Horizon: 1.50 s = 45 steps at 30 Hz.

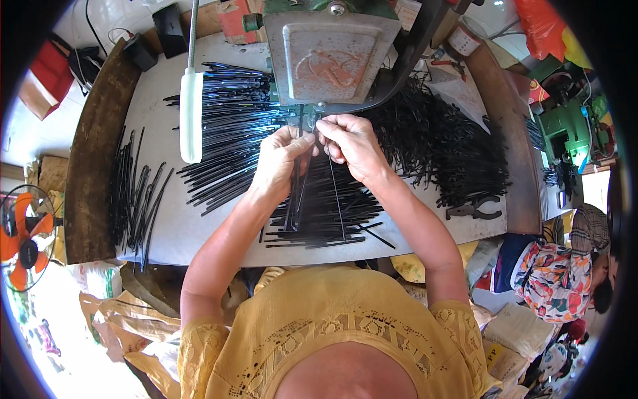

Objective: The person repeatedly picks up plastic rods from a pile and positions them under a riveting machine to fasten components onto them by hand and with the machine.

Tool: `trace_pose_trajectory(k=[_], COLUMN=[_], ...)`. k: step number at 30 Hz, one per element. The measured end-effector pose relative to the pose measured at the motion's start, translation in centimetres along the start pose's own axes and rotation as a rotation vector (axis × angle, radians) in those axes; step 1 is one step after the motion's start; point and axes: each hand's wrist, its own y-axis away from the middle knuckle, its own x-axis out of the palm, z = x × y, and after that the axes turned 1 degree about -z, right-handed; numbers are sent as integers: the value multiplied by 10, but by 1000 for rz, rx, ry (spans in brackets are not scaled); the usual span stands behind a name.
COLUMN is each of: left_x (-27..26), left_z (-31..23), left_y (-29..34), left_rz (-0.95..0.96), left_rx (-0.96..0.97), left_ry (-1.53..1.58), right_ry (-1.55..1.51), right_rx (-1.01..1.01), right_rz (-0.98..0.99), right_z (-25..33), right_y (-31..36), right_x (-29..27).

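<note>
Black strips [292,209]: pinched in my left hand [287,156], below the machine head [339,63], which overhangs my fingertips. Thin strip [337,196]: pinched in my right hand [352,143]. Around, I list: tabletop [206,234], left pile [229,136], right pile [458,149], pliers [474,210], white lamp [191,120] blocking part of left pile.

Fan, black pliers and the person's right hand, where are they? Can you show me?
Fan [28,254]: head view, on the dark hub amid the orange blades.
Black pliers [474,210]: head view, near their middle.
Right hand [355,145]: head view, on the back of the hand.
</note>
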Motion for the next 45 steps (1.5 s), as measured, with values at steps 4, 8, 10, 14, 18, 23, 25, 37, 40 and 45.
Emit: trace_pose_trajectory(k=[4,8,10,14,18,23,25,37,40,45], left_x=[1,3,5,2,2,1,3,1,0,-18], left_z=[2,-1,-2,0,1,1,-2,-12,-17,-40], left_y=[-2,-3,-5,-2,0,-2,-4,-3,-2,9], left_rz=[-28,-77,-102,-87,-74,-66,-101,-114,-114,-98], left_rx=[7,22,34,27,56,34,21,11,-22,-84], left_ry=[13,-12,5,2,13,47,39,7,-47,-187], right_ry=[25,34,38,62,42,34,25,583,684,736], right_rx=[2,-30,-29,-49,-56,-38,-31,-67,-92,-97], right_rz=[-27,-28,-40,-45,-37,-13,-6,-202,-278,-269], right_z=[-2,-1,-1,-3,-4,-4,-5,25,34,40], right_y=[-3,-3,-3,0,0,-3,-3,10,18,27], right_x=[3,5,5,6,7,5,5,-53,-69,-70])
